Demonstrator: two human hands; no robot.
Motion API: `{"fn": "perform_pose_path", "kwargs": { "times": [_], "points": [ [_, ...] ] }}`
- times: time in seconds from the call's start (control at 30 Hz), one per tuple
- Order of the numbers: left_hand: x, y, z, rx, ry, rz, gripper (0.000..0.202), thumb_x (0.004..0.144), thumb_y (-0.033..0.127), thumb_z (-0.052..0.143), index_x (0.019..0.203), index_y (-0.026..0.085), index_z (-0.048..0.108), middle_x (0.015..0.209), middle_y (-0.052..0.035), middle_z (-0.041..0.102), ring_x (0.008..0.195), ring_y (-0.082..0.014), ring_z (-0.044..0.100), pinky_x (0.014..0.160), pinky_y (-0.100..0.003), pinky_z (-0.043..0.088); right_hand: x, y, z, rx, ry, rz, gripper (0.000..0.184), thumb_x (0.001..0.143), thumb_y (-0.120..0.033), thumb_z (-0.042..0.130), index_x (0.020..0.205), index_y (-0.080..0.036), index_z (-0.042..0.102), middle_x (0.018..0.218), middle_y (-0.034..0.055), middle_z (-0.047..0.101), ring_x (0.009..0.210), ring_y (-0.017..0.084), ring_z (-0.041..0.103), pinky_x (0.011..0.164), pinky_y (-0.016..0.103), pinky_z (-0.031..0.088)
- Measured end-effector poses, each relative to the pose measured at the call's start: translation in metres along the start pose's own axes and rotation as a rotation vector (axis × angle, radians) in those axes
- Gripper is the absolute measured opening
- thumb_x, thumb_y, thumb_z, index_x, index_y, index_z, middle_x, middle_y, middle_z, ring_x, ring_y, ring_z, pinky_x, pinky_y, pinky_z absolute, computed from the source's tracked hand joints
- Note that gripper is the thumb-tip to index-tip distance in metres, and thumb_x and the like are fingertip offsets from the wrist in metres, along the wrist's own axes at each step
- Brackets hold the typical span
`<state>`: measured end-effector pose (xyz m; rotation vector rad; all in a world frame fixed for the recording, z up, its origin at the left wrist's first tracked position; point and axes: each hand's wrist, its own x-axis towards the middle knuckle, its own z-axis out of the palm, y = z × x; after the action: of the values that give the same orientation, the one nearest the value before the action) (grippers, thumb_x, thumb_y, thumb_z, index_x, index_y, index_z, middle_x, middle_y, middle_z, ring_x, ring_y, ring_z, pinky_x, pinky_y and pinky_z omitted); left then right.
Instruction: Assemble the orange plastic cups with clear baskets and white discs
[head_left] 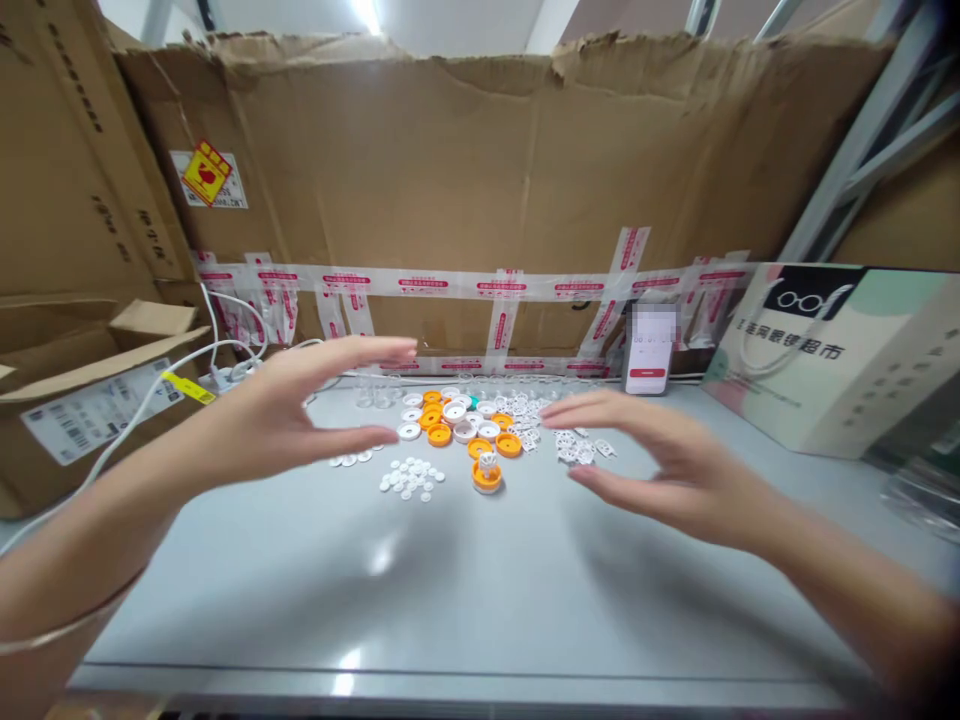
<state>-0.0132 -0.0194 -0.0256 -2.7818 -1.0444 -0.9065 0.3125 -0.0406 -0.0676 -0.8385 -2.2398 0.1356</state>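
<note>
My left hand hovers over the table's left half, fingers and thumb apart, holding nothing. Opposite it, my right hand is also spread with nothing in it, nearest a heap of small white openwork plastic parts. Between the hands an orange round cap stands on the table, with a white part upright on top. Behind it lies a pile of orange caps and white caps. Small white discs lie scattered to the left of the orange cap, below my left fingertips.
Clear plastic pieces line the back, before a large taped cardboard box. A phone leans upright at the back right, beside a printed paper bag. An open carton and white cables are at left.
</note>
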Motion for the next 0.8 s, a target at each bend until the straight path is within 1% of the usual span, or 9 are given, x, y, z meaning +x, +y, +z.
{"fn": "perform_pose_path", "kwargs": {
  "times": [0.03,0.07,0.13,0.17,0.27,0.37,0.47,0.57,0.8],
  "points": [
    [0.003,-0.018,0.009,0.037,-0.054,-0.029,0.055,0.075,0.046,0.06,0.125,0.026,0.047,0.121,-0.0027,0.057,0.107,-0.0219,0.055,0.095,-0.034,0.044,-0.001,0.008,0.01,0.036,-0.05,0.026,0.026,0.08,-0.033,0.058,0.104,-0.026,0.061,0.106,0.0038,0.064,0.1,0.019,0.059,0.089,0.034,0.048],
    [0.006,-0.039,0.018,0.076,-0.083,-0.069,0.051,0.077,0.047,0.057,0.122,0.025,0.05,0.119,-0.0039,0.058,0.106,-0.0226,0.055,0.092,-0.035,0.045,-0.002,0.018,0.021,0.083,-0.082,0.109,0.025,0.08,-0.033,0.056,0.103,-0.024,0.062,0.106,0.0043,0.064,0.101,0.02,0.059,0.09,0.036,0.047],
    [0.01,-0.083,0.034,0.152,-0.055,-0.162,0.045,0.078,0.047,0.051,0.115,0.021,0.055,0.115,-0.0067,0.061,0.103,-0.0245,0.056,0.09,-0.036,0.045,-0.006,0.037,0.043,0.162,-0.09,0.32,0.025,0.079,-0.034,0.056,0.101,-0.022,0.062,0.106,0.006,0.064,0.098,0.02,0.059,0.085,0.036,0.05],
    [0.011,-0.102,0.041,0.159,-0.056,-0.216,0.044,0.078,0.047,0.05,0.11,0.018,0.057,0.111,-0.0083,0.062,0.101,-0.0249,0.058,0.088,-0.036,0.045,-0.009,0.045,0.051,0.203,-0.104,0.376,0.028,0.079,-0.035,0.057,0.102,-0.021,0.061,0.106,0.007,0.064,0.095,0.02,0.06,0.083,0.037,0.05],
    [0.012,-0.141,0.056,0.138,-0.024,-0.413,0.038,0.075,0.044,0.046,0.097,0.016,0.059,0.097,-0.0094,0.065,0.09,-0.0233,0.06,0.08,-0.033,0.047,-0.015,0.053,0.064,0.243,-0.101,0.406,0.031,0.077,-0.034,0.058,0.104,-0.02,0.059,0.107,0.0079,0.063,0.095,0.02,0.059,0.083,0.037,0.049],
    [0.011,-0.151,0.067,0.126,-0.021,-0.443,0.037,0.075,0.043,0.045,0.097,0.015,0.058,0.098,-0.0097,0.063,0.088,-0.0219,0.059,0.078,-0.032,0.047,-0.015,0.046,0.065,0.206,-0.098,0.38,0.03,0.076,-0.033,0.059,0.105,-0.022,0.059,0.106,0.007,0.062,0.095,0.019,0.057,0.08,0.035,0.048],
    [0.011,-0.149,0.081,0.181,-0.048,-0.325,0.044,0.077,0.044,0.045,0.109,0.016,0.055,0.106,-0.0105,0.057,0.095,-0.0225,0.054,0.086,-0.034,0.042,-0.013,0.038,0.065,0.183,-0.124,0.351,0.031,0.076,-0.031,0.06,0.105,-0.022,0.058,0.103,0.0061,0.062,0.091,0.018,0.057,0.078,0.033,0.048],
    [0.012,-0.151,0.098,0.282,-0.064,-0.243,0.044,0.078,0.045,0.047,0.107,0.015,0.059,0.105,-0.012,0.055,0.096,-0.0247,0.051,0.09,-0.038,0.038,-0.013,0.036,0.069,0.163,-0.151,0.334,0.03,0.075,-0.03,0.06,0.105,-0.022,0.058,0.098,0.0054,0.062,0.086,0.016,0.057,0.077,0.032,0.047],
    [0.011,-0.155,0.119,0.314,0.018,-0.358,0.03,0.078,0.038,0.05,0.096,0.015,0.06,0.098,-0.011,0.057,0.094,-0.0257,0.05,0.086,-0.039,0.037,-0.015,0.04,0.074,0.165,-0.164,0.31,0.029,0.076,-0.028,0.06,0.104,-0.021,0.058,0.097,0.0057,0.062,0.085,0.016,0.057,0.077,0.031,0.046]
  ]
}}
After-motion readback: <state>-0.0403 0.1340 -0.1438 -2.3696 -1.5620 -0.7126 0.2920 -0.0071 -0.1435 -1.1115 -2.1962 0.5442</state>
